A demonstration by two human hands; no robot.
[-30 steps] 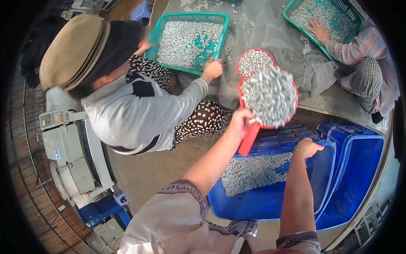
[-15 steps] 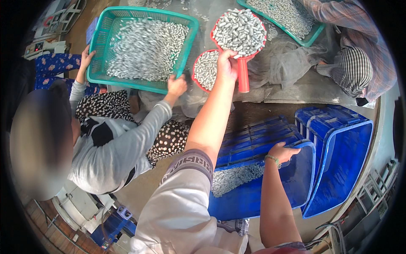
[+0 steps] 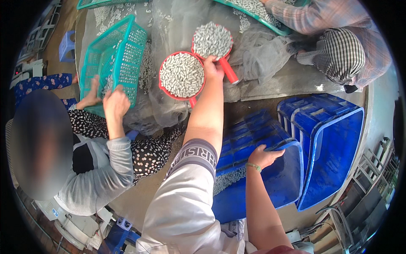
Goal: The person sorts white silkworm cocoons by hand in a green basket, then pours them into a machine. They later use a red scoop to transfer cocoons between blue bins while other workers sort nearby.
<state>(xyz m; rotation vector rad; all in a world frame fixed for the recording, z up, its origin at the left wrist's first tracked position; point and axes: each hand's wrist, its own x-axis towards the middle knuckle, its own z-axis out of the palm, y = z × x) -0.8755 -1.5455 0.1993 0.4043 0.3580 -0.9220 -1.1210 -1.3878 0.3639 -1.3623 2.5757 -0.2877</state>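
My left hand reaches out over the work surface and grips a red scoop at its rim, beside the handle. Grey-white capsule-shaped pieces fill that scoop to a heap. Just left of it sits a second red scoop, also full of pale capsule-shaped pieces. My right hand, with a green bracelet, is closed on the rim of a blue crate lying tilted on its side. More small grey pieces lie inside this crate, partly hidden by my arms.
Another blue crate stands to the right. At left, a co-worker holds a green basket tipped up. A second co-worker works over a green tray. Netting and loose pieces lie on the work surface.
The co-worker at left has tipped the green basket up from flat, and most of its pieces are out of it. The view has shifted. My hands keep their grips on the scoop and the crate.
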